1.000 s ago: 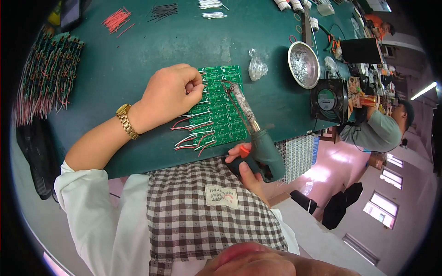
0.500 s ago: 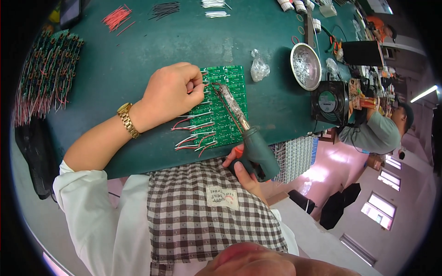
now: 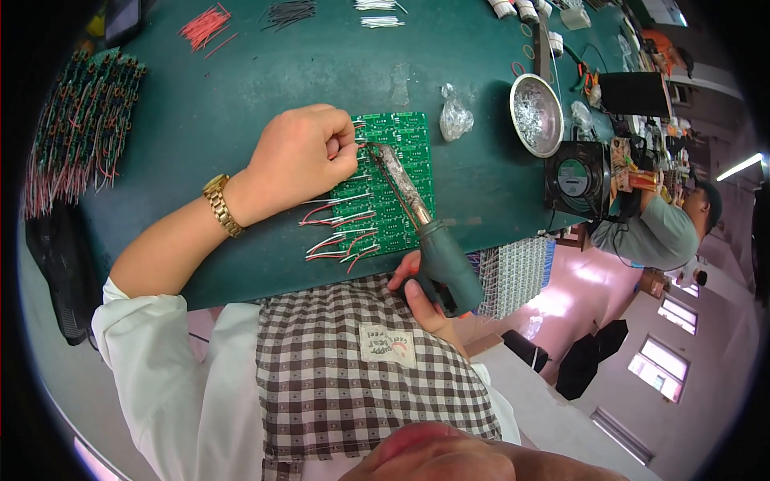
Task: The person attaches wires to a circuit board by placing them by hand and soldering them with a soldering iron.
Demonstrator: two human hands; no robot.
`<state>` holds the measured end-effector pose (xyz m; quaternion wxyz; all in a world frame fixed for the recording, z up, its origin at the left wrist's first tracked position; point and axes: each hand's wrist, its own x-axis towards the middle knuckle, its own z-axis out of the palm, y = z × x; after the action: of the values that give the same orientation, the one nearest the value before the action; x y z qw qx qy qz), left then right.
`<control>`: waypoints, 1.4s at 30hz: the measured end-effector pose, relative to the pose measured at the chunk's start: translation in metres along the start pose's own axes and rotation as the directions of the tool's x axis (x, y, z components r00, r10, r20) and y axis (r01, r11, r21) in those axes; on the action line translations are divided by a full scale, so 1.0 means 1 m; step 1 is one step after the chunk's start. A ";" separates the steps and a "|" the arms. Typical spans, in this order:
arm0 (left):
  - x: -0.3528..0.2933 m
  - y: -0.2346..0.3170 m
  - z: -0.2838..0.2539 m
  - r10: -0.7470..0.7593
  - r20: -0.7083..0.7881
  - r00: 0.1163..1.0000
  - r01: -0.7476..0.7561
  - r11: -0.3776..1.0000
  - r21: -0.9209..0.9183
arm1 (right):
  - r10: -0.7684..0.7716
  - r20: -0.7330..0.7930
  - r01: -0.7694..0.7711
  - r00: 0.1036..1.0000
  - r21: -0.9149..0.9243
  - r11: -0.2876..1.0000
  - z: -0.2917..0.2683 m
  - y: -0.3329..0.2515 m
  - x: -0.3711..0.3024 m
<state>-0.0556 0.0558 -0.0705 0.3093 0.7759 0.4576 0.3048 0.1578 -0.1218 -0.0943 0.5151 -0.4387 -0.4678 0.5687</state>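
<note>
A green circuit board panel [image 3: 401, 188] lies near the table's front edge, with red and white wires [image 3: 341, 218] sticking out along its left side. My left hand [image 3: 309, 156] is pinched at the panel's upper left edge, its fingertips closed on a thin wire that they mostly hide. From the lower right, my right hand [image 3: 425, 306] grips a dark green soldering gun [image 3: 449, 264]. The gun's tip touches or nearly touches the panel beside my left fingertips; the exact contact is too small to tell.
Right of the panel are a small clear plastic bag [image 3: 455, 120], a metal pan [image 3: 535, 116] with shiny bits, and a black fan [image 3: 576, 180]. Red wires [image 3: 205, 28], black wires [image 3: 291, 14] and white wires [image 3: 382, 22] lie far back. Wired boards [image 3: 84, 120] pile at left. A co-worker [image 3: 662, 224] sits at right.
The soldering gun has shifted slightly left, its tip closer to my left fingertips. My left hand stays at almost the same spot on the panel's edge.
</note>
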 end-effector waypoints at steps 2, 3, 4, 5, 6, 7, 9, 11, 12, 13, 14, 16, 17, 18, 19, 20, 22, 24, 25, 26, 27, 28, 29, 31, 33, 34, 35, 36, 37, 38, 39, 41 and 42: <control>0.000 -0.001 0.001 0.009 -0.001 1.000 -0.009 1.000 0.000 | 0.027 -0.017 -0.026 0.999 0.022 0.999 0.000 0.001 -0.002; 0.001 -0.001 0.001 0.009 0.001 1.000 -0.009 1.000 -0.002 | 0.042 -0.039 -0.041 0.998 0.048 0.998 -0.001 0.002 -0.003; 0.001 -0.002 0.002 0.013 0.002 1.000 -0.013 1.000 -0.003 | 0.062 -0.053 -0.058 0.997 0.075 0.996 -0.001 0.002 -0.004; 0.002 -0.002 0.002 0.021 0.000 1.000 -0.021 1.000 -0.003 | 0.063 -0.057 -0.060 0.996 0.063 0.996 -0.002 0.003 -0.005; 0.002 -0.003 0.003 0.014 0.002 1.000 -0.014 1.000 -0.002 | 0.068 -0.054 -0.065 0.996 0.052 0.997 -0.003 0.003 -0.005; 0.001 -0.003 0.003 0.010 0.001 1.000 -0.010 1.000 0.000 | 0.064 -0.063 -0.061 0.996 0.053 0.997 -0.004 0.004 -0.005; 0.001 -0.003 0.004 0.007 0.002 1.000 -0.007 1.000 -0.002 | 0.057 -0.059 -0.056 0.997 0.012 0.998 -0.006 0.003 -0.006; 0.002 -0.003 0.005 0.015 0.001 1.000 -0.015 1.000 -0.005 | 0.037 -0.059 -0.039 0.998 -0.030 0.999 -0.009 0.000 -0.006; 0.002 -0.002 0.006 0.010 0.004 1.000 -0.010 1.000 -0.010 | 0.027 -0.053 -0.030 0.998 -0.057 0.998 -0.012 -0.002 -0.007; 0.002 -0.001 0.007 0.010 0.005 1.000 -0.010 1.000 -0.010 | 0.027 -0.050 -0.032 0.998 -0.101 0.994 -0.014 -0.003 -0.007; 0.002 0.000 0.008 0.009 0.006 1.000 -0.009 1.000 -0.010 | 0.004 -0.040 -0.008 0.999 -0.098 0.995 -0.017 -0.003 -0.007; 0.003 0.001 0.010 0.000 -0.007 1.000 0.000 1.000 -0.012 | -0.034 -0.042 0.029 0.999 -0.132 0.991 -0.021 -0.003 -0.008; 0.003 0.002 0.010 -0.004 -0.014 1.000 0.004 1.000 -0.013 | -0.003 -0.045 0.002 0.999 -0.016 1.000 -0.021 0.000 -0.008; 0.004 0.002 0.011 -0.007 -0.011 1.000 0.007 1.000 -0.006 | 0.017 -0.061 -0.011 0.998 0.095 0.995 -0.020 0.004 -0.008; 0.003 0.003 0.011 -0.010 -0.008 1.000 0.010 1.000 0.000 | 0.037 -0.064 -0.023 0.997 0.211 0.977 -0.019 0.007 -0.009; 0.003 0.003 0.012 -0.013 -0.005 1.000 0.013 1.000 0.007 | 0.045 -0.070 -0.032 0.997 0.178 0.984 -0.019 0.009 -0.009; 0.004 0.003 0.013 0.014 -0.006 1.000 -0.013 1.000 0.024 | 0.031 -0.056 -0.023 0.998 0.131 0.991 -0.020 0.011 -0.010; 0.004 0.003 0.015 0.027 -0.006 1.000 -0.026 0.999 0.032 | 0.036 -0.049 -0.030 0.998 0.122 0.992 -0.020 0.011 -0.009; 0.004 0.003 0.015 0.026 -0.006 1.000 -0.026 0.999 0.031 | 0.026 -0.045 -0.020 0.999 0.122 0.992 -0.020 0.010 -0.009; 0.004 0.004 0.016 0.026 -0.006 1.000 -0.026 0.999 0.030 | 0.042 -0.053 -0.035 0.998 0.117 0.992 -0.019 0.008 -0.008; 0.004 0.004 0.016 0.012 -0.004 1.000 -0.012 0.999 0.031 | 0.057 -0.061 -0.050 0.997 0.113 0.992 -0.019 0.006 -0.008; 0.003 0.005 0.016 -0.001 -0.002 1.000 0.001 1.000 0.031 | 0.079 -0.064 -0.071 0.995 0.109 0.991 -0.018 0.005 -0.008; 0.003 0.005 0.015 -0.015 -0.001 1.000 0.015 0.999 0.031 | 0.075 -0.056 -0.070 0.996 0.092 0.993 -0.018 0.004 -0.007; 0.003 0.006 0.014 -0.018 0.003 1.000 0.018 0.999 0.033 | 0.091 -0.038 -0.088 0.995 0.068 0.994 -0.017 0.003 -0.006; 0.002 0.006 0.012 -0.022 0.005 1.000 0.021 0.999 0.037 | 0.077 -0.030 -0.076 0.997 0.044 0.996 -0.015 0.003 -0.005; 0.002 0.006 0.012 -0.024 0.005 1.000 0.023 0.999 0.040 | 0.082 -0.035 -0.081 0.996 0.041 0.996 -0.014 0.003 -0.005; 0.002 0.006 0.011 -0.031 0.005 1.000 0.030 0.999 0.042 | 0.075 -0.032 -0.074 0.997 0.036 0.997 -0.013 0.004 -0.005; 0.001 0.005 0.010 -0.020 0.002 1.000 0.020 0.999 0.041 | 0.075 -0.034 -0.074 0.997 0.035 0.997 -0.012 0.004 -0.005; 0.001 0.005 0.010 -0.015 -0.001 1.000 0.015 0.999 0.039 | 0.068 -0.034 -0.066 0.997 0.037 0.997 -0.011 0.004 -0.005; 0.001 0.005 0.010 -0.016 0.000 1.000 0.016 0.999 0.036 | 0.077 -0.036 -0.076 0.996 0.038 0.996 -0.011 0.004 -0.005; 0.000 0.005 0.009 -0.013 -0.002 1.000 0.013 0.999 0.029 | 0.080 -0.036 -0.079 0.996 0.040 0.996 -0.010 0.004 -0.006; 0.000 0.005 0.008 -0.024 0.002 1.000 0.024 1.000 0.012 | 0.079 -0.038 -0.077 0.996 0.052 0.996 -0.010 0.004 -0.008; 0.000 0.005 0.008 -0.020 0.003 1.000 0.020 1.000 0.015 | 0.076 -0.041 -0.073 0.996 0.062 0.995 -0.010 0.004 -0.009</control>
<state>-0.0469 0.0521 -0.0722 0.3070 0.7741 0.4672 0.2972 0.1679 -0.1299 -0.0997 0.5164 -0.4521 -0.4226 0.5919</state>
